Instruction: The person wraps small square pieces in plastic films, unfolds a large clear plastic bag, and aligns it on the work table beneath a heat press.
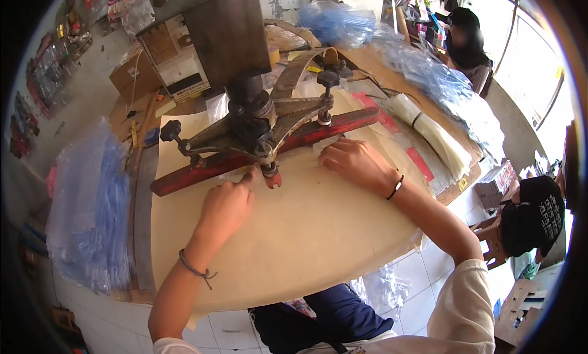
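A dark metal press head (251,124) with a long red bar (233,164) stands over a tan sheet (294,237) that covers the worktable. My left hand (226,204) is closed just in front of the bar's left half, thumb toward the bar; whatever its fingers hold is hidden. To the right of the press's centre, my right hand (358,164) rests low on the sheet with its fingers curled together. A pale, see-through plastic piece (324,144) shows at these fingertips, partly under the bar. Both wrists wear thin dark bracelets.
Stacked clear bluish plastic bags (92,213) lie at the left edge. More plastic bags (435,78) and a banded bundle of clear strips (429,130) lie on the right. A box (174,60) stands behind the press. Two other people (468,47) are on the right.
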{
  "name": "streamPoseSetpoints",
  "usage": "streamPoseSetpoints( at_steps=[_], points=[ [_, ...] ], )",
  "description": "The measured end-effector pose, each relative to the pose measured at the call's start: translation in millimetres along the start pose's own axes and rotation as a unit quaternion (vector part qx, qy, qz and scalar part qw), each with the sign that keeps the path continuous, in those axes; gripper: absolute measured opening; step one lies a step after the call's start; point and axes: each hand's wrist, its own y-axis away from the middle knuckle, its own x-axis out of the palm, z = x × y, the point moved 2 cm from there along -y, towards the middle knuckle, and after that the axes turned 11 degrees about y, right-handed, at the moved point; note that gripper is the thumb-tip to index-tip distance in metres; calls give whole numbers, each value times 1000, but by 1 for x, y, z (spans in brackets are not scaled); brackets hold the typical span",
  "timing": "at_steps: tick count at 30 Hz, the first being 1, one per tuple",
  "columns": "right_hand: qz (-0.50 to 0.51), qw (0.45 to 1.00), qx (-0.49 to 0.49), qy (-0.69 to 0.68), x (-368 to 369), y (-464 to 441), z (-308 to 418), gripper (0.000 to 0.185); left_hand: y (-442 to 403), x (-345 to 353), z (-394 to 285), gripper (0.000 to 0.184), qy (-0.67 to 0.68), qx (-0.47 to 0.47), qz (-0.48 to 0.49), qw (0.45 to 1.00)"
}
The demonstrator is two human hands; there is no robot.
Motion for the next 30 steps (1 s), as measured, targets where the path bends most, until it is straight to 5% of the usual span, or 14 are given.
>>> streamPoseSetpoints(
  at_steps=[30],
  points=[
    [-19, 1000, 3, 16, -1, -5, 6, 6, 1, 5, 6, 49, 7, 35, -6, 999]
  ],
)
